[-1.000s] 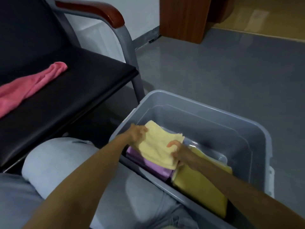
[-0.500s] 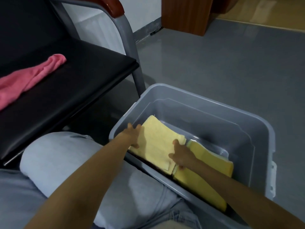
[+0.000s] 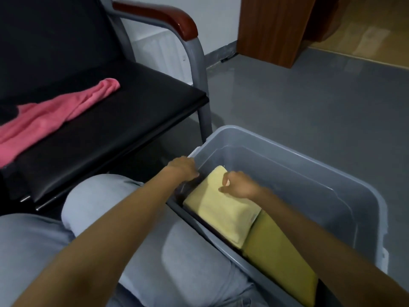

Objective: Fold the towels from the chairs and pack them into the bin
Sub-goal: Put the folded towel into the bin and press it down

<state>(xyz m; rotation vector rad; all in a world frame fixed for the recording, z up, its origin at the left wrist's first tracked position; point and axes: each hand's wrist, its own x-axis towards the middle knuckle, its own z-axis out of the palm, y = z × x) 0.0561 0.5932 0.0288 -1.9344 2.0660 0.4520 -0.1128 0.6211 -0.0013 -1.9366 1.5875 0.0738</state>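
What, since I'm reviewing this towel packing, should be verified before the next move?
1. Pale yellow towel folded, inside the bin: ok.
2. It lies next to the darker yellow towel, not draped over the rim: ok.
3. Right hand free of the pale yellow towel: cannot tell; curled fingers rest on it.
4. Left hand clear of the bin: not ok; it is at the near corner.
5. Pink towel folded: not ok; it lies bunched on the chair seat.
6. Room in the bin: ok; the far side is bare.
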